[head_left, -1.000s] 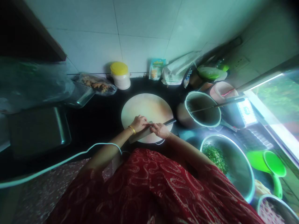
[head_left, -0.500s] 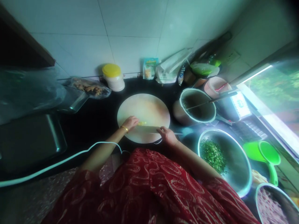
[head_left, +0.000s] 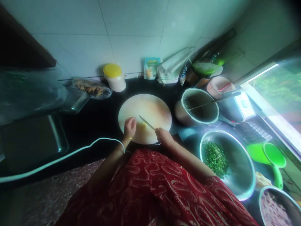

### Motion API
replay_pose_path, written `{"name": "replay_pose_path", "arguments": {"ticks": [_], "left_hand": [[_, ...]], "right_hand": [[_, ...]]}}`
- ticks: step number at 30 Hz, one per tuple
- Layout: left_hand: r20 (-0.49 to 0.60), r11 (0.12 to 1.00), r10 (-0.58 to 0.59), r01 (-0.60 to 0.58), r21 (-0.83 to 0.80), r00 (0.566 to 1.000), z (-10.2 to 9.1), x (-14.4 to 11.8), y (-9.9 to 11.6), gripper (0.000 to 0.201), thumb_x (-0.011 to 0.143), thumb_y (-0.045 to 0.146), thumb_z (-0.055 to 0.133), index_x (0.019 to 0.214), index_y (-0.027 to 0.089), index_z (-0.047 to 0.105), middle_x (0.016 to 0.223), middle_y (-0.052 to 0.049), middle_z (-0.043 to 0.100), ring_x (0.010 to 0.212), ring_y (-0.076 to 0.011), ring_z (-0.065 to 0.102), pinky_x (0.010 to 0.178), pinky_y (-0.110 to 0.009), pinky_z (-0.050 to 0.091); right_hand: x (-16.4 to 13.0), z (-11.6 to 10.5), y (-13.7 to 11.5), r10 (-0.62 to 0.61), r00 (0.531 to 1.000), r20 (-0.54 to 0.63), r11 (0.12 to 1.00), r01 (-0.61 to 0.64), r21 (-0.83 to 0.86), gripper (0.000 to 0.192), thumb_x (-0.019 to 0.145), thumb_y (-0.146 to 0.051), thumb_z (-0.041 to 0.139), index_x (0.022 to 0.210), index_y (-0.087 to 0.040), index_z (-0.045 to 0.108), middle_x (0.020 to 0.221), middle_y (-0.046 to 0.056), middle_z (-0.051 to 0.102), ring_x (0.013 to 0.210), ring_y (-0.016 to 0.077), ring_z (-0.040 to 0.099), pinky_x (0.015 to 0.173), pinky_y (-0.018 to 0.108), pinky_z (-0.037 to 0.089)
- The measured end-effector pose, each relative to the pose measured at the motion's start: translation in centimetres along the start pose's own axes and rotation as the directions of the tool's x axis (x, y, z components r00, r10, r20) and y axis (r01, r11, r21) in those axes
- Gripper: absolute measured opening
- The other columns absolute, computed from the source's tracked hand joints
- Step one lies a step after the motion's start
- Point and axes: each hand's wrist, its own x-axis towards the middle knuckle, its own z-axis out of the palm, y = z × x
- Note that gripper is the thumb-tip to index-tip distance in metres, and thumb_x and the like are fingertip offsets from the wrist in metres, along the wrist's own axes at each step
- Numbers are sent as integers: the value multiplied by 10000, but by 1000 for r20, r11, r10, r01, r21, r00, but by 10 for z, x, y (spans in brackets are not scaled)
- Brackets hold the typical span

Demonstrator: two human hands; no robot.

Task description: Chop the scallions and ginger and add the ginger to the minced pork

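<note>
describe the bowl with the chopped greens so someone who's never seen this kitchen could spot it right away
Start at the round pale cutting board in the middle of the dark counter, then look right and nearer. The big steel bowl sits there, holding chopped greens. The pot behind it is darker and has a utensil across it.

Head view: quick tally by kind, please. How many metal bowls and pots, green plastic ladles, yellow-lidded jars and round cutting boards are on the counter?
Metal bowls and pots: 3 (pot with a utensil lying across it, steel bowl of chopped greens, bowl at the lower right corner)
Green plastic ladles: 1
Yellow-lidded jars: 1
Round cutting boards: 1
Total: 6
</note>
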Motion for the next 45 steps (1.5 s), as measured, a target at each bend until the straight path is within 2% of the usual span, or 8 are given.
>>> {"name": "replay_pose_path", "arguments": {"ticks": [5, 8, 11, 15, 23, 28, 36, 45], "left_hand": [[-117, 993, -67, 55, -101, 991, -4, 3, 6, 226, 935, 292, 411, 1018, 165, 577, 966, -90, 633, 905, -167, 615, 811, -314, 525], [63, 998, 65, -66, 15, 996, 1, -7, 5, 176, 901, 218, 464, 941, 168, 628, 979, -100, 650, 935, -191, 613, 856, -354, 518], [303, 958, 240, -275, 79, 922, 9, -15, 1, 213, 892, 171, 477, 996, 187, 663, 1123, -103, 644, 1050, -211, 584, 929, -389, 490], [423, 903, 351, -421, 84, 836, 29, -18, -11, 282, 907, 153, 450, 1110, 194, 642, 1167, -86, 646, 1099, -208, 568, 949, -395, 483], [456, 898, 311, -416, 147, 834, 59, -22, -33, 302, 926, 157, 378, 1097, 165, 628, 1073, -103, 668, 1043, -212, 588, 952, -408, 466], [470, 901, 184, -339, 269, 863, 51, -18, -16, 315, 944, 254, 376, 1052, 164, 658, 1017, -115, 647, 958, -227, 575, 859, -376, 476], [585, 892, 136, -355, 279, 800, 28, -3, 2, 336, 960, 264, 350, 1110, 197, 644, 967, -83, 624, 874, -195, 552, 739, -300, 440], [492, 901, 57, -257, 350, 869, 42, -17, -4, 279, 931, 191, 393, 905, 161, 669, 1000, -104, 638, 898, -208, 553, 747, -312, 446]], "right_hand": [[5, -11, -4, -51, 999, -5, 998, 51, -28, 278, 970, -233, 283, 1020, -168, 549, 958, 94, 635, 767, 175, 626, 661, 267, 432], [8, -14, 3, 17, 999, -27, 999, -18, -29, 277, 970, -222, 277, 1024, -162, 542, 965, 99, 632, 796, 176, 627, 667, 261, 431], [9, -10, 8, 57, 998, -9, 998, -57, -36, 270, 964, -205, 288, 1026, -153, 545, 964, 106, 638, 825, 188, 629, 686, 267, 437], [11, -1, 3, 53, 998, 21, 998, -52, -47, 271, 960, -194, 285, 1040, -150, 540, 967, 103, 638, 834, 193, 633, 701, 278, 453], [21, 2, -4, 17, 999, 35, 990, -12, -141, 277, 958, -175, 255, 1084, -151, 500, 986, 108, 618, 832, 191, 638, 701, 294, 478], [27, 0, -1, -30, 998, 58, 982, 40, -187, 284, 969, -200, 252, 1113, -159, 494, 988, 102, 636, 846, 182, 640, 712, 281, 468], [34, -3, 12, -92, 989, 120, 973, 114, -199, 282, 954, -196, 269, 1071, -131, 518, 899, 115, 676, 869, 209, 647, 730, 293, 465], [36, 15, 0, -65, 995, 78, 976, 80, -201, 315, 965, -197, 223, 1156, -152, 469, 959, 109, 674, 867, 198, 657, 713, 284, 471]]}}
